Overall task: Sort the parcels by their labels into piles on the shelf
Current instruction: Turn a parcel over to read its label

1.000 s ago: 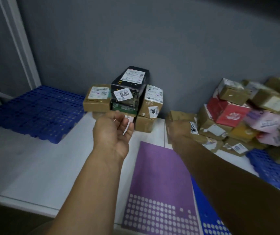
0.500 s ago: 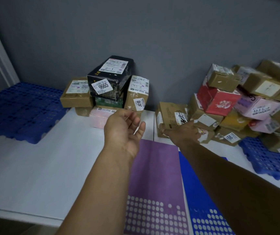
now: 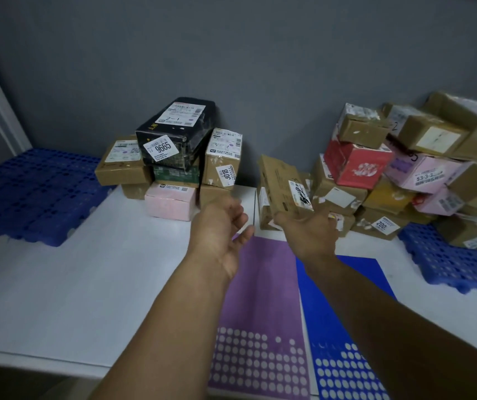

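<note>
My right hand [image 3: 308, 232] grips the brown box [image 3: 280, 180] from below, my left hand [image 3: 220, 226] is loose and empty; I should read the label [image 3: 299, 194] before I put it down

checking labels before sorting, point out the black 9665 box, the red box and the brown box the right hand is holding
black 9665 box [image 3: 191, 140], head view, black front face right of the sticker.
red box [image 3: 362, 170], head view, white print on its front face.
held brown box [image 3: 282, 183], head view, broad brown face.
</note>
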